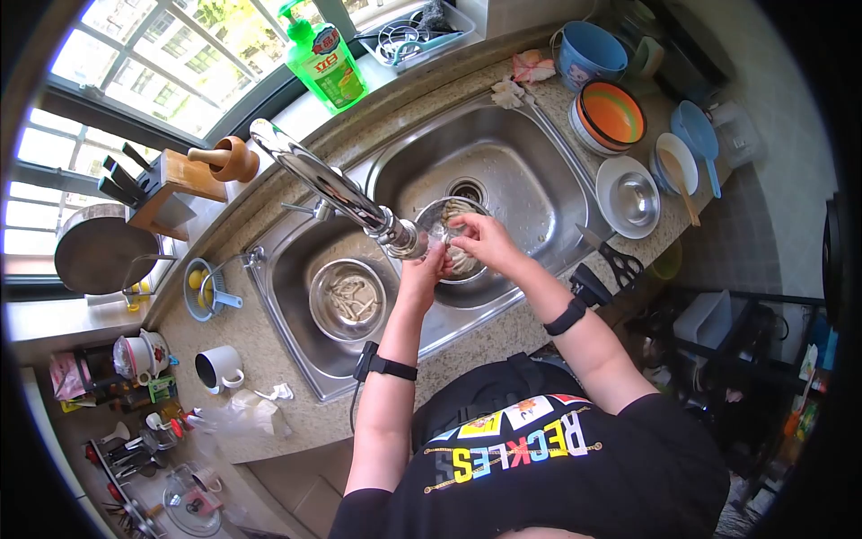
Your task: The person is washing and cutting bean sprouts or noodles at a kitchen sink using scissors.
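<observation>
My left hand point(431, 266) is closed, fingertips pinched, just below the faucet head point(401, 241). My right hand point(486, 242) meets it with bent fingers, also in a pinch. Between the fingertips is something small and pale, too small to name. Both hands are over a metal bowl point(424, 216) that holds pale and brownish strips point(461, 263); the hands hide part of it. This bowl sits in the right-hand basin point(539, 189) near the drain point(468, 190). In the left basin, a second metal bowl point(316, 296) contains pale strips point(350, 299) in liquid.
Kitchen scissors point(620, 263) lie on the counter right of the sink, beside a white plate point(613, 184) and stacked bowls point(611, 115). On the left are a white mug point(219, 369), a blue colander point(199, 301) and a knife block point(180, 180). A green soap bottle point(325, 67) stands behind.
</observation>
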`<state>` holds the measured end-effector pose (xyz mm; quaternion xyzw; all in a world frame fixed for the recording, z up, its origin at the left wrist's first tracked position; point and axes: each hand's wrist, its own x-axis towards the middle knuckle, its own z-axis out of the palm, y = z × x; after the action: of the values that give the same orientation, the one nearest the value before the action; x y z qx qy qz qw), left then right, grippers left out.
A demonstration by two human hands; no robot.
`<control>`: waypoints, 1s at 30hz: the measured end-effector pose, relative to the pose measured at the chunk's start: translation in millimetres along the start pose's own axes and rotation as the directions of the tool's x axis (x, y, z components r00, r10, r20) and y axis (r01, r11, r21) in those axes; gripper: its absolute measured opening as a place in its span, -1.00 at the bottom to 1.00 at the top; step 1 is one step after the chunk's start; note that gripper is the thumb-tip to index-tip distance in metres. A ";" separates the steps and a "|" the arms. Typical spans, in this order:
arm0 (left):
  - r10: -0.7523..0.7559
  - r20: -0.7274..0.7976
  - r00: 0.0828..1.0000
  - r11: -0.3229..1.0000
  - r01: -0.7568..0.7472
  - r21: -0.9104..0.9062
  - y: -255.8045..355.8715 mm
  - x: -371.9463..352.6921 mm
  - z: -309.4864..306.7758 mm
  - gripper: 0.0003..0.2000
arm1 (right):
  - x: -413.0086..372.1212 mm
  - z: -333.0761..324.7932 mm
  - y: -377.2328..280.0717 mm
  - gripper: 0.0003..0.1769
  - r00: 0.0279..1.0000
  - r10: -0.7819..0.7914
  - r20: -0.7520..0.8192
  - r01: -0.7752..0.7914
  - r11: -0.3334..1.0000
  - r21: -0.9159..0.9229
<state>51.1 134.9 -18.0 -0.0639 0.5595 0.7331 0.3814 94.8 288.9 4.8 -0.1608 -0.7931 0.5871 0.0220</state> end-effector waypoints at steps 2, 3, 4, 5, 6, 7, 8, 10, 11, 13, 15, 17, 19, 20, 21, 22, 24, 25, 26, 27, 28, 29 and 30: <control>-0.030 0.038 0.999 1.000 0.030 -0.002 1.3 -4.3 -2.2 -0.83 | 4.3 2.1 2.7 -0.85 0.996 -0.050 0.074 0.049 0.999 0.020; -0.058 0.073 0.996 0.998 0.059 -0.010 2.7 -5.4 -3.1 -0.80 | 5.8 2.3 2.3 -0.83 0.983 -0.101 0.153 0.097 0.995 0.038; -0.056 0.074 0.996 0.998 0.057 -0.009 4.0 -6.3 -4.6 -0.80 | 5.2 0.4 2.5 -0.82 0.979 -0.087 0.183 0.095 0.995 -0.038; -0.069 0.089 0.994 0.998 0.067 0.020 7.8 -8.9 -5.2 -0.81 | 2.8 -1.6 -1.4 -0.82 0.979 -0.090 0.184 0.099 0.994 -0.038; -0.082 0.100 0.992 0.996 0.077 0.049 12.1 -12.1 -6.2 -0.81 | 0.4 -2.8 -4.7 -0.84 0.974 -0.134 0.183 0.150 0.986 -0.075; -0.080 0.095 0.992 0.996 0.076 0.048 15.7 -14.6 -7.8 -0.81 | -1.9 -2.8 -8.0 -0.86 0.967 -0.176 0.184 0.198 0.974 -0.112; -0.044 0.107 0.993 0.978 0.021 0.208 18.5 -16.7 -9.0 -0.81 | -4.4 -2.8 -12.6 -0.86 0.966 -0.176 0.187 0.198 0.974 -0.110; 0.017 0.137 0.990 0.926 -0.067 0.372 17.1 -16.7 -10.1 -0.82 | -7.0 -4.4 -19.8 -0.89 0.956 -0.148 0.252 0.198 0.962 -0.186; 0.019 0.137 0.990 0.926 -0.069 0.371 16.9 -16.4 -9.4 -0.82 | -7.7 -3.5 -20.3 -0.89 0.956 -0.150 0.253 0.200 0.962 -0.187; 0.075 0.183 0.980 0.798 -0.169 0.579 16.5 -15.8 -8.1 -0.82 | -9.7 -0.7 -19.5 -0.89 0.960 -0.136 0.244 0.197 0.948 -0.248; 0.040 0.189 0.981 0.841 -0.135 0.524 12.1 -13.6 -10.5 -0.82 | -12.4 0.6 -13.6 -0.91 0.971 -0.103 0.217 0.141 0.977 -0.163; 0.005 0.199 0.980 0.878 -0.100 0.467 9.2 -11.7 -11.1 -0.82 | -13.8 4.0 -7.0 -0.91 0.979 -0.068 0.191 0.083 0.994 -0.076; -0.107 0.209 0.972 0.985 0.075 0.156 5.8 -10.7 -9.5 -0.83 | -15.6 7.7 0.7 -0.92 0.960 0.216 0.176 -0.267 0.893 0.361; -0.106 0.212 0.971 0.985 0.073 0.157 4.8 -10.2 -9.5 -0.83 | -17.2 8.3 3.3 -0.92 0.961 0.215 0.172 -0.265 0.894 0.361; -0.129 0.216 0.968 0.991 0.118 0.061 3.9 -9.7 -9.5 -0.83 | -19.0 8.0 6.0 -0.93 0.942 0.301 0.151 -0.332 0.755 0.565; -0.152 0.220 0.963 0.986 0.164 -0.034 2.8 -9.3 -9.5 -0.82 | -19.5 7.0 9.1 -0.94 0.910 0.387 0.151 -0.364 0.568 0.738; -0.131 0.208 0.969 0.981 0.157 -0.111 5.4 -10.0 -5.8 -0.82 | -18.5 -3.5 24.7 -0.94 0.917 0.374 0.141 -0.367 0.646 0.669; -0.114 0.190 0.975 0.970 0.151 -0.191 6.4 -10.9 -3.5 -0.81 | -19.7 -11.1 35.1 -0.93 0.921 0.364 0.138 -0.372 0.715 0.592; -0.115 0.191 0.975 0.970 0.152 -0.190 9.4 -11.4 -1.2 -0.81 | -19.9 -19.7 47.1 -0.87 0.941 0.335 0.047 -0.331 0.882 0.334; -0.118 0.165 0.979 0.960 0.155 -0.232 13.6 -11.0 1.6 -0.79 | -21.8 -28.6 60.9 -0.87 0.941 0.336 0.046 -0.331 0.882 0.335; -0.120 0.141 0.983 0.949 0.155 -0.275 16.2 -8.6 4.8 -0.76 | -23.5 -39.5 74.5 -0.82 0.975 0.216 -0.048 -0.221 0.962 -0.163; -0.120 0.145 0.982 0.949 0.156 -0.275 17.4 -5.5 5.7 -0.76 | -25.5 -47.4 77.5 -0.77 0.996 0.065 -0.069 -0.094 0.775 -0.625; -0.099 0.127 0.987 0.959 0.128 -0.251 19.0 -2.2 6.4 -0.77 | -28.3 -53.0 80.4 -0.77 0.995 0.065 -0.072 -0.096 0.774 -0.627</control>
<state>42.9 137.7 0.2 -0.1032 0.4319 0.7791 0.4425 151.9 350.7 -49.8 -0.2060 -0.9352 0.2852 -0.0397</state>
